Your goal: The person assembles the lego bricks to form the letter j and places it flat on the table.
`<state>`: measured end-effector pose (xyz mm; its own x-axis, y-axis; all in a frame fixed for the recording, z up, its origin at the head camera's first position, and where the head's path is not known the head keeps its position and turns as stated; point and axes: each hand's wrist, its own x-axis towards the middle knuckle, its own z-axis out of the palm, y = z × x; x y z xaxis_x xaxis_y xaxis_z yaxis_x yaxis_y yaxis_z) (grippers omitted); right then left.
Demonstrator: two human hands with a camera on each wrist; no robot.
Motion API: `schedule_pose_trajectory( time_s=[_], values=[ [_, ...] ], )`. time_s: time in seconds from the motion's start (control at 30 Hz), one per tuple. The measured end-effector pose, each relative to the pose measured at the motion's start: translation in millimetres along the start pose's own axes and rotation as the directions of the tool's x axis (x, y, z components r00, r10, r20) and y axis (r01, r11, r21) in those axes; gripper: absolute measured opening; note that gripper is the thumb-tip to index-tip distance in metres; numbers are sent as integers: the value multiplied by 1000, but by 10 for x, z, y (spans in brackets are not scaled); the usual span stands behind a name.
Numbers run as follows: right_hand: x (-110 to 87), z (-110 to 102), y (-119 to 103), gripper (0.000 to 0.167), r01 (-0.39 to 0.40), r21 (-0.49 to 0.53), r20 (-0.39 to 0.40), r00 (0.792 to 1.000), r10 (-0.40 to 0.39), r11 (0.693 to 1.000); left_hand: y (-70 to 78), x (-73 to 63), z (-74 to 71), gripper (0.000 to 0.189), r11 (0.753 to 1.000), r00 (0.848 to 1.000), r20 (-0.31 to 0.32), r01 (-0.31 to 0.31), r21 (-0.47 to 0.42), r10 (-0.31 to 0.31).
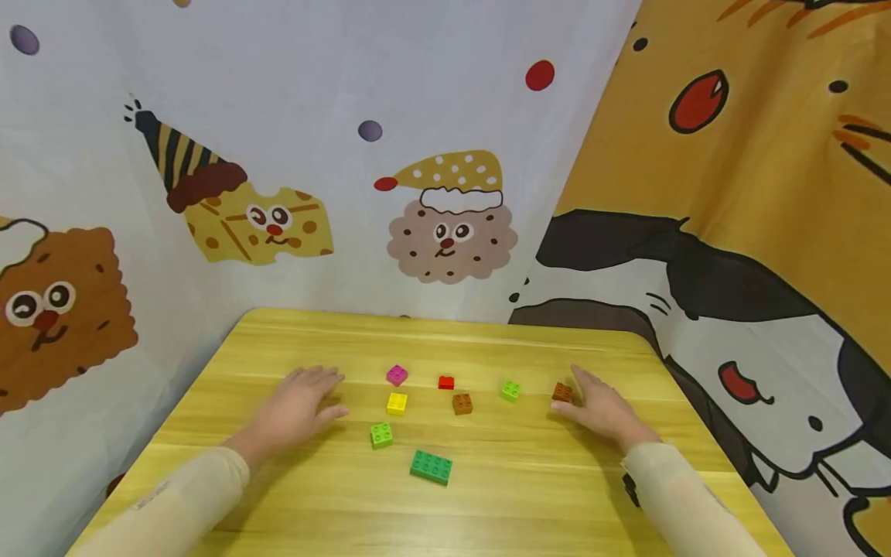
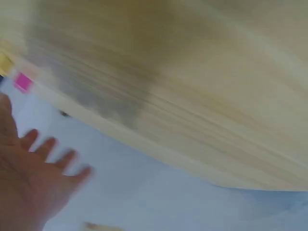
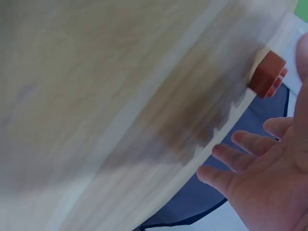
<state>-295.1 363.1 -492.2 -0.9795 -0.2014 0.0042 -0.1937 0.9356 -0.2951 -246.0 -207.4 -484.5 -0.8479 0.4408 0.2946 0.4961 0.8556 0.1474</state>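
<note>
At the left of the wooden table, my left hand hovers with its fingers spread, holding nothing. Closest to it are a magenta brick, a yellow brick and a lime green brick. On the right side, my right hand reaches around a brown brick. The right wrist view shows this brown brick standing apart from the loosely extended fingers. Another lime brick lies left of the right hand.
Mid-table are a small red brick, a second brown brick and, nearer the front, a longer dark green brick. The wooden table ends at the back against a cartoon-printed cloth, which also hangs along the sides.
</note>
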Motion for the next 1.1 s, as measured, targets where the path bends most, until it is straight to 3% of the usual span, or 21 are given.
schedule_pose_trajectory(
  time_s=[0.03, 0.1, 0.23, 0.27, 0.33, 0.4, 0.47, 0.57, 0.73, 0.97, 1.1],
  values=[
    [15, -4, -16, 104, 5, 13, 1, 1000, -5, 1000, 111, 17, 0, 59, 997, 997, -22, -72, 8, 72],
    [45, -8, -42, 102, 14, 24, 1, 1000, -14, 1000, 342, 45, 10, 51, 973, 971, -59, -228, 39, 230],
    [78, -1, -90, 90, 22, 18, -26, 999, -22, 1000, 812, 36, 62, 49, 869, 869, -45, -490, 76, 494],
    [84, 0, -103, 85, 26, 14, -36, 999, -25, 1000, 908, 25, 86, 51, 842, 843, -30, -534, 75, 538],
    [96, 4, -127, 76, 31, 7, -57, 998, -30, 1000, 1066, -10, 133, 58, 803, 805, 15, -592, 66, 593],
    [108, 11, -152, 65, 38, -1, -69, 997, -38, 999, 1161, -45, 182, 66, 785, 787, 65, -617, 51, 614],
    [121, 20, -180, 57, 37, -6, -71, 997, -37, 999, 1208, -73, 220, 74, 788, 787, 104, -614, 38, 608],
    [144, 36, -217, 51, 29, -4, -56, 998, -29, 1000, 1218, -91, 261, 84, 818, 812, 136, -575, 12, 568],
    [157, 50, -262, 51, 7, -3, -36, 999, -7, 1000, 1203, -44, 312, 93, 860, 852, 138, -511, 8, 505],
    [175, 47, -325, 49, 23, 14, -45, 999, -22, 1000, 1203, 87, 354, 95, 895, 888, 126, -445, 0, 442],
    [194, 61, -356, 49, 32, 21, -54, 998, -30, 999, 1197, 147, 390, 95, 906, 898, 138, -424, 19, 417]
  ],
)
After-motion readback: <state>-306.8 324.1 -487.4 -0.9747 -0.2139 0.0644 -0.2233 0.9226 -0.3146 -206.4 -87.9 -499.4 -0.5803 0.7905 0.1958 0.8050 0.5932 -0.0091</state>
